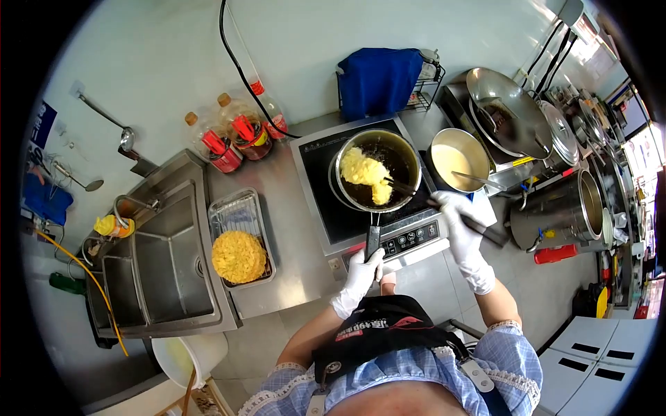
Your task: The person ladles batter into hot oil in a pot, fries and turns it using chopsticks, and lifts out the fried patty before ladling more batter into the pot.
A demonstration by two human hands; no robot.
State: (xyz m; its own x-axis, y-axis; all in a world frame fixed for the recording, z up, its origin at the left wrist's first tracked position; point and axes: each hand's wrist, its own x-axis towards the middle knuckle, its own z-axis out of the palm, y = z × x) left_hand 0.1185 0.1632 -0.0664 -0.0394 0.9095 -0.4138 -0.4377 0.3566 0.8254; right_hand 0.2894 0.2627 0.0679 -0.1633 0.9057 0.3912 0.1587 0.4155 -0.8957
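The person's left hand (361,279), in a white glove, is closing its fingers around the black handle (373,241) of a pan (412,182) standing on the cooktop (322,163). The gloved right hand (457,220) is pinching dark tongs or chopsticks (402,187), whose tips are touching the far-left batter mass (363,170) in the pan's dark oil; which of the two they are is unclear. A bowl of pale liquid (459,158) is standing just right of the pan, a utensil leaning inside. A round golden fried cake (238,256) is lying on a racked tray (232,208) to the left, beside the sink (170,243).
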